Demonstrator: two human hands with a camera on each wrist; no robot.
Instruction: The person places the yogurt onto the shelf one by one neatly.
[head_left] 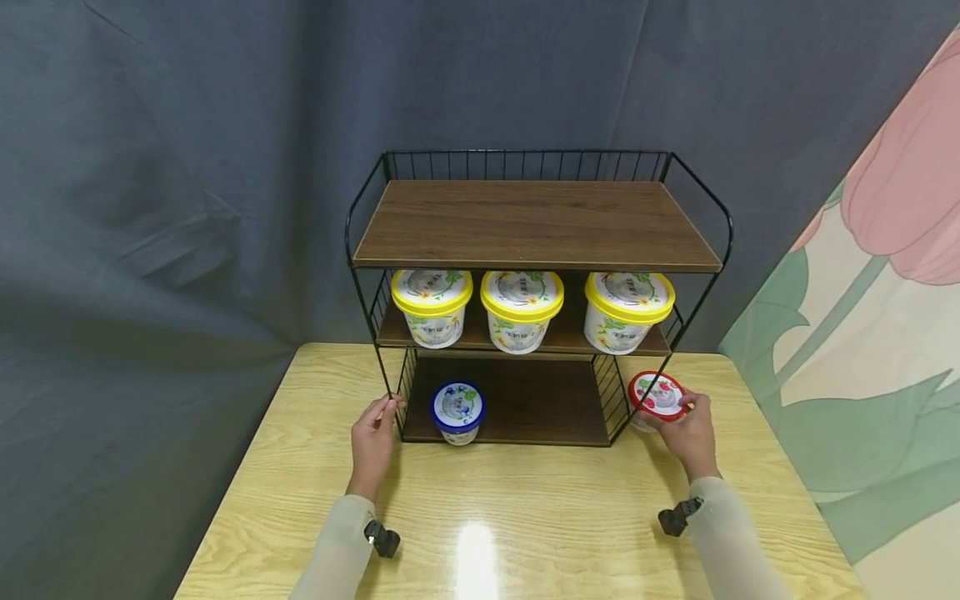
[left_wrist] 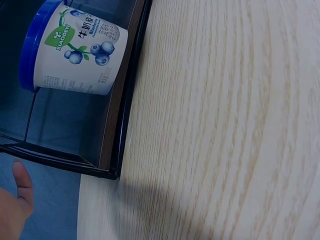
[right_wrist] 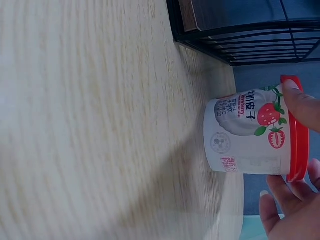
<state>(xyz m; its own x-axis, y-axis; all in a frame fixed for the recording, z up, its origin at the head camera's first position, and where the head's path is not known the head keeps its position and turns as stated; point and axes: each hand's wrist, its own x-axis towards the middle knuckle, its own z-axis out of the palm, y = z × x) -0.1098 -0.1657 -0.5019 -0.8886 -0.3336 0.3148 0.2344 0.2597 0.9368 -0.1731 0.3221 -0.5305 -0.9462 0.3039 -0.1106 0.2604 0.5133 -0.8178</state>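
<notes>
My left hand [head_left: 372,435] is at the left front post of a black wire rack [head_left: 487,268] with brown boards, fingertips around the post. In the left wrist view only its thumb [left_wrist: 22,187] and part of the palm show. Near it, a blueberry tub [head_left: 458,410] with a blue lid stands upright on the bottom board, at the left. Just outside the rack's right side, my right hand [head_left: 690,429] grips a strawberry tub [right_wrist: 250,132] by its red lid, thumb on one side and fingers on the other. Whether this tub touches the table I cannot tell.
Three larger white tubs with yellow lids, left [head_left: 432,307], middle [head_left: 521,310] and right [head_left: 628,312], stand on the middle board. The rack stands on a light wooden table [head_left: 525,517]. Behind hangs a dark grey curtain [head_left: 225,167]; a floral panel [head_left: 862,292] is at right.
</notes>
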